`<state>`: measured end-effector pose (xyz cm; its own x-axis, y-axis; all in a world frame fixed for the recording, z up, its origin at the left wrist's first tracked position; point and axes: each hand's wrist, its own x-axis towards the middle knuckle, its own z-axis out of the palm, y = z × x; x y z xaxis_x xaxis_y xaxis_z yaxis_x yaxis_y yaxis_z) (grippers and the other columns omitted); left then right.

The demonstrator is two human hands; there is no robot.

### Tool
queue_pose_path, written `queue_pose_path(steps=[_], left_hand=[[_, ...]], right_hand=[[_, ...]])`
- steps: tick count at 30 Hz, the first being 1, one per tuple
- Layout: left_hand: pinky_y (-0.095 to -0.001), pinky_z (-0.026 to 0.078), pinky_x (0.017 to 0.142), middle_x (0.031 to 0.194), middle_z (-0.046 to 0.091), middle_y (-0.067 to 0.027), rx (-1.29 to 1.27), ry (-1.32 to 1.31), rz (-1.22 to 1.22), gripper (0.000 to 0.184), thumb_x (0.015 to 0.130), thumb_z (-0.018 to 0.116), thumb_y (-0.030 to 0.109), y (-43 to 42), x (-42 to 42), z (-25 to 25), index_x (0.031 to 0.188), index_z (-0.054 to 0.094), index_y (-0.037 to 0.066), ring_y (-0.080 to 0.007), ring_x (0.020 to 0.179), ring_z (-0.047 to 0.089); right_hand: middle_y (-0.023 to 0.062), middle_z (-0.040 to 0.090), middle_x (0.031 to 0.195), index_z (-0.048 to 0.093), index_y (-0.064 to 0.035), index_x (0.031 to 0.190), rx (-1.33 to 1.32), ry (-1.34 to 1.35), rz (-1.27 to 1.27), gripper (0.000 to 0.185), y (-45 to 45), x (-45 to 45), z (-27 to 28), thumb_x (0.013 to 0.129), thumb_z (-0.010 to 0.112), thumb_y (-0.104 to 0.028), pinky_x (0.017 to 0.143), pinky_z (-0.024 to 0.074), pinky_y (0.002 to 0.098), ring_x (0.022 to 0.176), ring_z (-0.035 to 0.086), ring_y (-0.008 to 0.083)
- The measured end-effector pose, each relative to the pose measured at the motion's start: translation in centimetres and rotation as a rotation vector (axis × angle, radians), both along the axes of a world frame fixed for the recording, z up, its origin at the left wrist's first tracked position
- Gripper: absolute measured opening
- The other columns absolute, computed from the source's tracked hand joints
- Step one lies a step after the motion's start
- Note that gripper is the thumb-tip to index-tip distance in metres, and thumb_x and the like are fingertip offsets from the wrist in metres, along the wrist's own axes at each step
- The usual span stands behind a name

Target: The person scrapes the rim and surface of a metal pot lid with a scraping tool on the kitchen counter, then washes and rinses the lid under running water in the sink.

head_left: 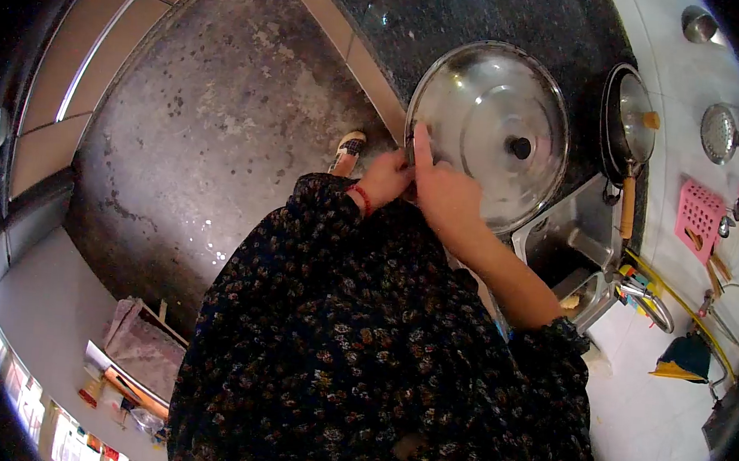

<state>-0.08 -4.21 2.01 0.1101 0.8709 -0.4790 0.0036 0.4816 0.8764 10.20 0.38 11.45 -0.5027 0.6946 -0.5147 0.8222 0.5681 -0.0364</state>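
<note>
My left hand (384, 180), with a red bracelet at its wrist, is closed in front of my body beside the counter edge. My right hand (449, 195) meets it there, its index finger stretched along the near rim of a large round metal lid (468, 165) and its other fingers curled. A small greyish thing shows between the two hands, mostly hidden by the fingers, and I cannot make out what it is. The lid has a black knob (521, 148) and lies on the dark countertop (453, 18); what is beneath it is hidden.
Right of the lid, a pan (610, 97) with a wooden handle and glass lid leans by the tiled wall. A metal sink (562, 231) and tap (639, 292) lie nearer me. Ladles and a pink rack (696, 215) hang on the wall. Concrete floor (215, 108) spreads left.
</note>
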Motion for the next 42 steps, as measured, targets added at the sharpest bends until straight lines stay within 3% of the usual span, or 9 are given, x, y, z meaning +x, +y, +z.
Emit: queue_pose_path(steps=[2,5,11,20,23,29,32,38,42], left_hand=[[-0.0308,0.049,0.063,0.081,0.062,-0.0124,0.124,0.055,0.028,0.023,0.084,0.053,0.019,-0.4,0.6,-1.7,0.093,0.057,-0.003,-0.0192,0.072,0.062],[-0.0325,0.048,0.066,0.084,0.063,-0.0132,-0.060,0.016,0.012,0.024,0.083,0.052,0.019,0.4,0.0,2.0,0.095,0.057,-0.001,-0.0204,0.076,0.062],[-0.0315,0.047,0.053,0.071,0.058,-0.0153,0.107,0.112,0.056,0.025,0.084,0.055,0.019,0.0,1.0,0.3,0.089,0.055,-0.006,-0.0200,0.062,0.061],[-0.0341,0.045,0.052,0.070,0.058,-0.0187,-0.010,0.054,0.120,0.025,0.080,0.060,0.019,0.5,0.9,1.5,0.082,0.057,-0.006,-0.0249,0.060,0.060],[-0.0355,0.045,0.052,0.069,0.058,-0.0193,0.128,0.177,0.076,0.026,0.080,0.060,0.019,0.2,1.1,-0.5,0.082,0.056,-0.006,-0.0265,0.060,0.060],[-0.0372,0.045,0.055,0.070,0.058,-0.0201,-0.041,-0.031,0.130,0.026,0.080,0.059,0.020,0.1,1.5,-0.4,0.084,0.056,-0.005,-0.0298,0.062,0.060],[-0.0358,0.046,0.055,0.068,0.058,-0.0186,0.149,0.130,0.084,0.023,0.081,0.058,0.018,-0.5,2.2,-3.7,0.084,0.056,-0.005,-0.0265,0.063,0.061],[-0.0348,0.048,0.054,0.067,0.058,-0.0173,-0.121,-0.100,0.120,0.024,0.082,0.058,0.018,0.6,1.5,0.0,0.079,0.054,-0.006,-0.0236,0.061,0.062],[-0.0334,0.049,0.050,0.066,0.059,-0.0150,0.022,0.043,0.115,0.024,0.082,0.058,0.017,-0.1,2.5,-3.4,0.081,0.055,-0.007,-0.0210,0.057,0.062]], right_hand=[[0.0138,0.058,0.063,0.016,-0.0026,0.135,0.067,0.009,-0.040,0.073,0.0,-0.7,-0.5,0.075,0.056,-0.017,0.050,0.0477,0.0408,0.059,0.060,0.0299],[0.0143,0.061,0.069,0.019,-0.0019,0.134,0.135,0.052,-0.074,0.063,1.0,-1.6,-1.1,0.079,0.047,-0.013,0.045,0.0493,0.0372,0.053,0.061,0.0260],[0.0205,0.061,0.079,0.019,0.0018,0.133,0.094,0.153,-0.357,0.062,5.9,-3.2,-1.2,0.079,0.047,-0.011,0.057,0.0491,0.0442,0.067,0.061,0.0338],[0.0239,0.060,0.081,0.025,0.0028,0.129,-0.274,0.007,-0.119,0.060,3.4,-0.2,2.1,0.075,0.051,-0.008,0.064,0.0472,0.0478,0.072,0.059,0.0392],[0.0241,0.060,0.080,0.027,0.0028,0.128,-0.219,0.161,-0.097,0.060,4.4,0.7,1.1,0.075,0.050,-0.008,0.064,0.0468,0.0492,0.071,0.059,0.0401],[0.0230,0.059,0.073,0.032,0.0012,0.127,0.041,0.236,-0.155,0.054,4.8,0.0,-0.7,0.076,0.049,-0.010,0.059,0.0446,0.0488,0.066,0.057,0.0404],[0.0230,0.059,0.074,0.033,0.0012,0.126,-0.121,0.136,-0.231,0.055,3.1,-0.8,1.0,0.075,0.049,-0.009,0.060,0.0446,0.0486,0.067,0.057,0.0407],[0.0223,0.060,0.075,0.028,0.0000,0.129,-0.065,0.155,-0.136,0.059,5.8,-0.4,0.1,0.075,0.051,-0.011,0.060,0.0448,0.0489,0.068,0.058,0.0409],[0.0226,0.059,0.073,0.031,-0.0005,0.127,-0.129,0.052,-0.118,0.055,4.6,-0.7,1.8,0.076,0.048,-0.010,0.059,0.0442,0.0499,0.068,0.058,0.0403]])
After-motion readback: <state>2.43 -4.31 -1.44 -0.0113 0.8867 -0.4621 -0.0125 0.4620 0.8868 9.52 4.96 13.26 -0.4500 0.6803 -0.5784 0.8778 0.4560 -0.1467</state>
